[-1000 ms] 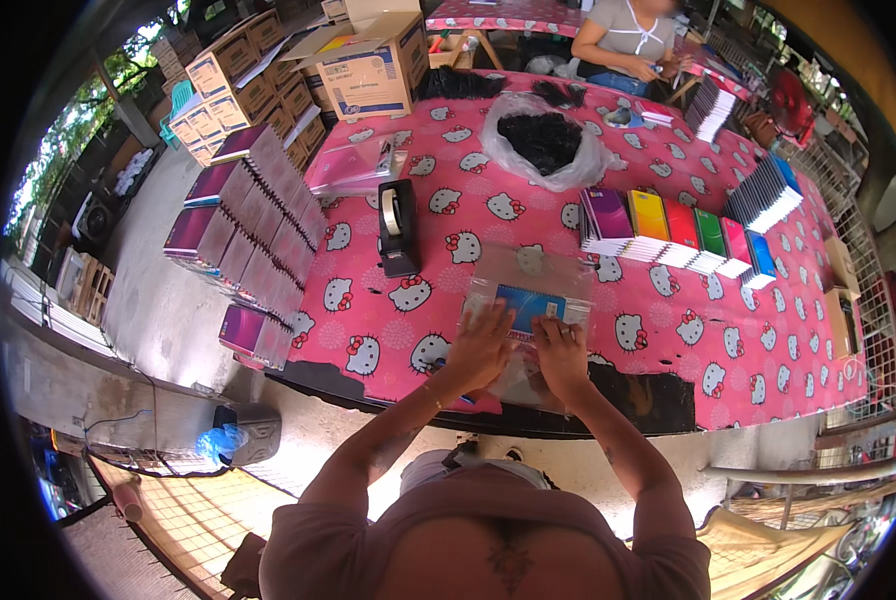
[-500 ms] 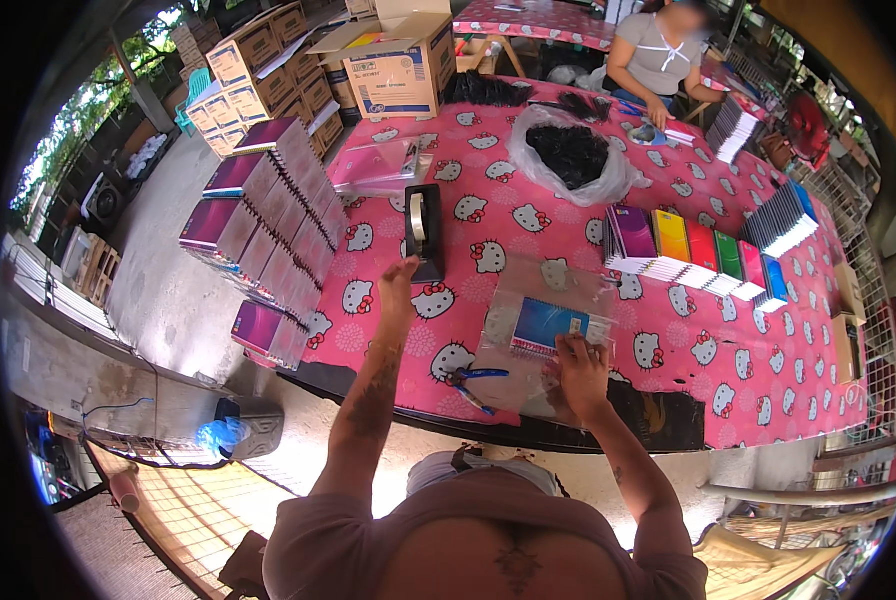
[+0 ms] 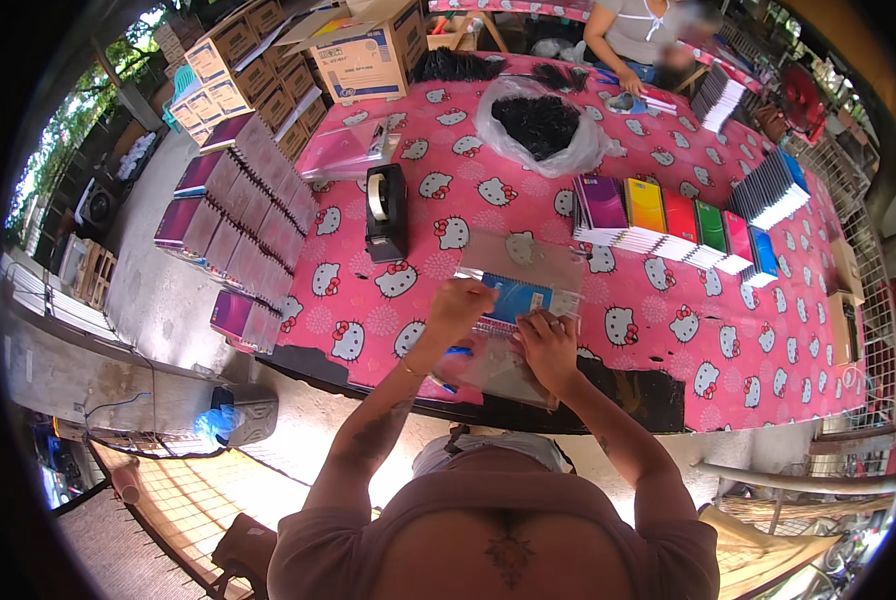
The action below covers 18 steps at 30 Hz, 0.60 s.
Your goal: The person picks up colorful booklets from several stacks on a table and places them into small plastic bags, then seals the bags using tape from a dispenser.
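Note:
A blue spiral notebook (image 3: 519, 297) lies on a clear plastic sheet (image 3: 528, 252) on the table before me. My left hand (image 3: 462, 308) is closed in a pinch at the notebook's left edge; what its fingers hold is hidden. My right hand (image 3: 549, 342) has its bent fingers on the lower right corner of the notebook and the plastic, keeping hold there. Blue-handled pliers (image 3: 458, 351) lie partly hidden beside my left wrist. Farther left stands a black tape dispenser (image 3: 387, 225) with a roll in it.
Stacked spiral notebooks (image 3: 233, 215) stand at the left edge. Coloured notebooks (image 3: 668, 222) form a row at the right, near another stack (image 3: 771, 200). A plastic bag of black pieces (image 3: 540, 125), a pink plastic packet (image 3: 346, 150) and a carton (image 3: 363, 65) sit farther back. Another person (image 3: 628, 40) works across the table.
My left hand has moved from the tape dispenser rightward and nearer to the notebook's left edge, and its fingers have closed. My right hand stays at the notebook's corner. The whole view has shifted slightly.

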Motion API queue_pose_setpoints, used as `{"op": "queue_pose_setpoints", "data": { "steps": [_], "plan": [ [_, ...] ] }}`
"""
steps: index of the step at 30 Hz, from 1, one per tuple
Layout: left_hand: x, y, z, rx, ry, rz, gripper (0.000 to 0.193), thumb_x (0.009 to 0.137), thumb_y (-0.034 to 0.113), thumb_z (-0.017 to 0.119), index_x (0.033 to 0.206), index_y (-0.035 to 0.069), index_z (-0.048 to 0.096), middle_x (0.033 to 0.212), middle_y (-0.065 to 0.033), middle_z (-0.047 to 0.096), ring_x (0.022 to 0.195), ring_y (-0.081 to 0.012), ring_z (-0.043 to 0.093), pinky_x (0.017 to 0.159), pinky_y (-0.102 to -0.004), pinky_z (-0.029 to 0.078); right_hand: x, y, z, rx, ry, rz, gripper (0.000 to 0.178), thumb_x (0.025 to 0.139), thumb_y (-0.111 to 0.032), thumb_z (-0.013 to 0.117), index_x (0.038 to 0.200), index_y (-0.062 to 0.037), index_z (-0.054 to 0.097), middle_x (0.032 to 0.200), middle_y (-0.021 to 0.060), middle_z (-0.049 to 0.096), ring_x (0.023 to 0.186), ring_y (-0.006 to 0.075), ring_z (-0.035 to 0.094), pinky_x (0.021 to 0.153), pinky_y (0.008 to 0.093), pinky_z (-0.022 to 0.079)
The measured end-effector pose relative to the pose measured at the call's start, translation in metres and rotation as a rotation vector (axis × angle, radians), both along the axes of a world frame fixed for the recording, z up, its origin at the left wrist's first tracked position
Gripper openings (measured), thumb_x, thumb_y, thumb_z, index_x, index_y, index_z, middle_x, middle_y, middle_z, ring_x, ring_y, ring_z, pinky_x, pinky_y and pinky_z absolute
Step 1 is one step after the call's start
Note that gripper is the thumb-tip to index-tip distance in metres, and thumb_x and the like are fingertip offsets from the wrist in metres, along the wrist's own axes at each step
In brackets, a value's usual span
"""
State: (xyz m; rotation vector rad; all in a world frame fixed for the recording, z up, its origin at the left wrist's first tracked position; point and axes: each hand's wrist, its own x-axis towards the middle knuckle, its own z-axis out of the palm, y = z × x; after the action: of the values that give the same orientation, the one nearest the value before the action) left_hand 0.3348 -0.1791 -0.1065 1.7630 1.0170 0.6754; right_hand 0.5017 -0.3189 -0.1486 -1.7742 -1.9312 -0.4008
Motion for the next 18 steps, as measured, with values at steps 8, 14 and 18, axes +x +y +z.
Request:
{"op": "queue_pose_setpoints", "data": {
  "steps": [8,14,18],
  "plan": [
    [0.027,-0.028,-0.016,0.353,0.763,-0.017,0.037,0.086,0.042,0.069,0.089,0.006,0.072,0.083,-0.0183,0.072,0.084,-0.0376,0.071,0.079,-0.0491,0.053,0.005,0.001,0.005,-0.064,0.093,0.028,0.037,0.082,-0.029,0.072,0.115,-0.0134,0.066,0.108,0.005,0.059,0.11,0.0242,0.058,0.09,0.0444,0.041],
    [0.007,-0.06,-0.018,0.809,0.488,-0.059,0.036,0.086,0.035,0.071,0.112,0.011,0.064,0.084,-0.0151,0.066,0.081,-0.033,0.067,0.086,-0.0475,0.048,0.021,0.018,0.012,-0.091,0.068,0.085,0.048,0.082,-0.037,0.071,0.123,-0.013,0.065,0.123,0.0089,0.055,0.113,0.0283,0.056,0.098,0.0474,0.04],
    [0.017,-0.063,-0.032,1.162,0.214,-0.196,0.032,0.087,0.023,0.07,0.115,0.009,0.062,0.092,-0.0179,0.064,0.086,-0.0333,0.065,0.086,-0.0466,0.049,0.079,0.081,0.016,-0.54,0.449,0.158,0.057,0.092,-0.05,0.061,0.133,-0.0103,0.06,0.133,0.0123,0.058,0.111,0.0302,0.06,0.091,0.0468,0.049]
  ]
}}
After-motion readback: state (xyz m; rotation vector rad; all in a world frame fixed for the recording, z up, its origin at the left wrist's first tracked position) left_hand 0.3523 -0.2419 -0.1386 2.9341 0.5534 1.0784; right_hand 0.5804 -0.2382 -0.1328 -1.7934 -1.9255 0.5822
